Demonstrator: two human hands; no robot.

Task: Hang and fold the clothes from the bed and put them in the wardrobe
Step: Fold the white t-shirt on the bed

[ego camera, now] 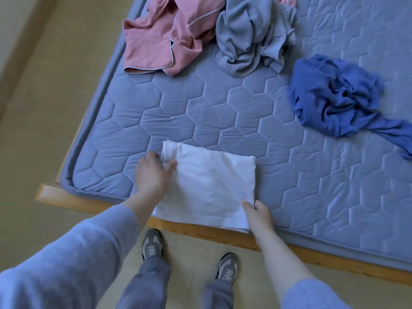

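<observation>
A white garment (207, 186), folded into a rectangle, lies flat at the near edge of the blue quilted mattress (245, 103). My left hand (152, 172) grips its far left edge with pinched fingers. At the near right corner my right hand (258, 214) pinches the cloth between thumb and fingers. Farther back lie a crumpled pink garment (160, 39), a crumpled grey garment (249, 34) and, to the right, a crumpled bright blue garment (334, 97).
The mattress rests on a wooden bed frame (89, 202) whose near rail runs under the white garment. Pale floor (40, 121) lies to the left and in front. My two shoes (152, 244) stand close to the frame.
</observation>
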